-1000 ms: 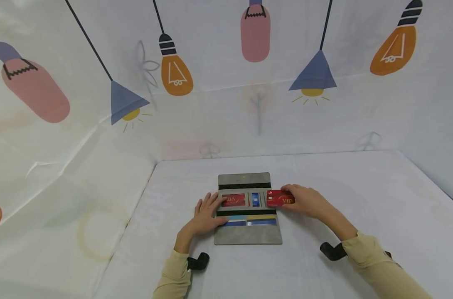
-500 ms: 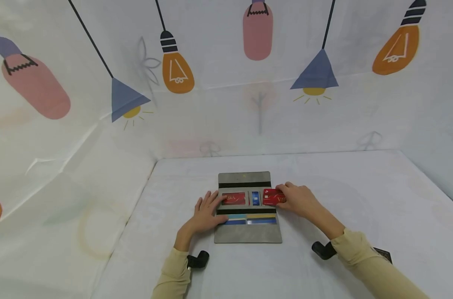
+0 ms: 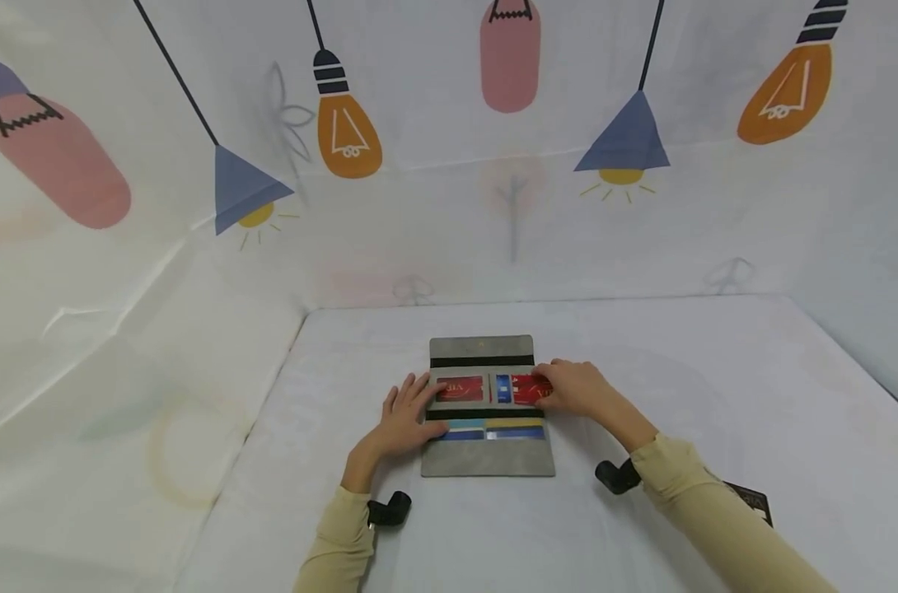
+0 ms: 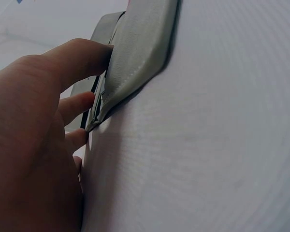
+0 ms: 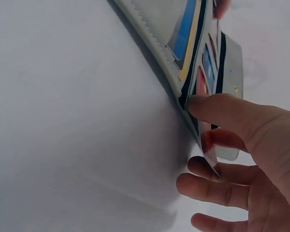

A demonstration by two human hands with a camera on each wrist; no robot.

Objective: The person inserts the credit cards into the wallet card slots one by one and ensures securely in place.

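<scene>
An unfolded grey wallet (image 3: 486, 465) lies flat on the white table, with black bands across it. My left hand (image 3: 400, 424) rests on its left edge, fingers spread; in the left wrist view the thumb lies on the grey flap (image 4: 140, 48). My right hand (image 3: 578, 389) pinches a red card (image 3: 525, 389) by its right end, at the wallet's right side. The right wrist view has that card (image 5: 201, 82) between thumb and fingers, partly over the wallet. Another red card (image 3: 460, 389) sits in the left slot, beside a narrow blue one (image 3: 503, 389).
Several blue and yellow cards (image 3: 514, 432) fill the wallet's lower pockets. A dark printed card (image 3: 753, 501) lies partly hidden by the right sleeve. Black wrist mounts (image 3: 390, 509) project beside both forearms. A patterned white sheet (image 3: 434, 222) rises behind the table.
My right hand has moved left with the red card, bringing it from the wallet's right edge to over the right section. More of the dark card shows. The left hand stays in place.
</scene>
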